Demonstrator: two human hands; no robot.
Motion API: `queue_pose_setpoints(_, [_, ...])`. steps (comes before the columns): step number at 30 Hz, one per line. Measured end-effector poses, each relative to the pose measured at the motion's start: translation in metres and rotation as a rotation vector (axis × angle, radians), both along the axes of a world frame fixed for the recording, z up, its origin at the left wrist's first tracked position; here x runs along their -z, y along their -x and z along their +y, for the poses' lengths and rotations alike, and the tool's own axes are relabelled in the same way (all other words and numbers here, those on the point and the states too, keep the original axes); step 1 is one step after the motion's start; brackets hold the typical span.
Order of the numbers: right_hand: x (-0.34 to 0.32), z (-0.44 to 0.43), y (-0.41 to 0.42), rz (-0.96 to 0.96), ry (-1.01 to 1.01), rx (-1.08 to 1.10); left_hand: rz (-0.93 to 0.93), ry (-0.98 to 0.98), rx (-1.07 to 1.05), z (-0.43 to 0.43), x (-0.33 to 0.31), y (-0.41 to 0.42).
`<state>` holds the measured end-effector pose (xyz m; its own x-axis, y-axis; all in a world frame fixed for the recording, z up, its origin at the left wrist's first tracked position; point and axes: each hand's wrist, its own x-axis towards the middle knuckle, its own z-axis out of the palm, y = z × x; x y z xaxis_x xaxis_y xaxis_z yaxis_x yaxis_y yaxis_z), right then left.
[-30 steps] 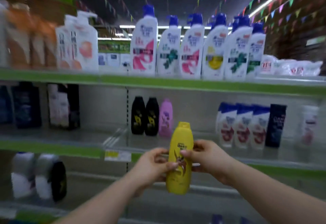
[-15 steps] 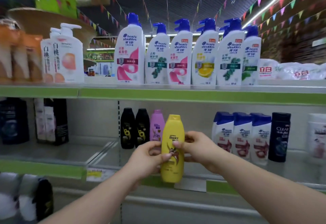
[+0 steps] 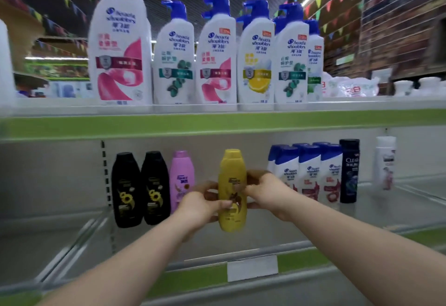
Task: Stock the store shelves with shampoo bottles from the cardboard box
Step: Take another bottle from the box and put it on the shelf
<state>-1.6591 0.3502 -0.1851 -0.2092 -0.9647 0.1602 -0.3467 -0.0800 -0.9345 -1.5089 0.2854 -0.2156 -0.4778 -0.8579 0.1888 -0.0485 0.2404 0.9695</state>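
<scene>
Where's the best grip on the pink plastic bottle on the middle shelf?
Grip the pink plastic bottle at its upper body, below the cap, coming from the front. It stands upright with a black plastic bottle tight on one side and the left hand low on the other, so only the front and top are free.

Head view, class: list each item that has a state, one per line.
Yellow plastic shampoo bottle: upright, cap shut, held by both hands.
Left hand: grip closed on bottle.
Right hand: grip closed on bottle.
Two black bottles: upright on shelf.
Pink bottle: upright.
</scene>
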Motion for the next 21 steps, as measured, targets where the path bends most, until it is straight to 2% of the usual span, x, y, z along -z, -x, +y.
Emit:
queue_pose_setpoints(3, [0.008, -0.016, -0.001, -0.087, 0.041, 0.068, 0.015, -0.019, 0.019, -0.026, 0.006, 0.016])
queue_pose_setpoints(6, [0.014, -0.035, -0.001, -0.078, 0.114, 0.158, 0.1, -0.128, 0.033, -0.053, 0.009, 0.033])
queue_pose_setpoints(15, [0.029, -0.065, 0.009, 0.13, 0.085, 0.239, 0.096, 0.041, -0.022, -0.086, 0.027, 0.066])
queue_pose_setpoints(21, [0.035, -0.071, 0.011, 0.162, 0.065, 0.291, 0.082, 0.061, -0.037, -0.083, 0.027, 0.066])
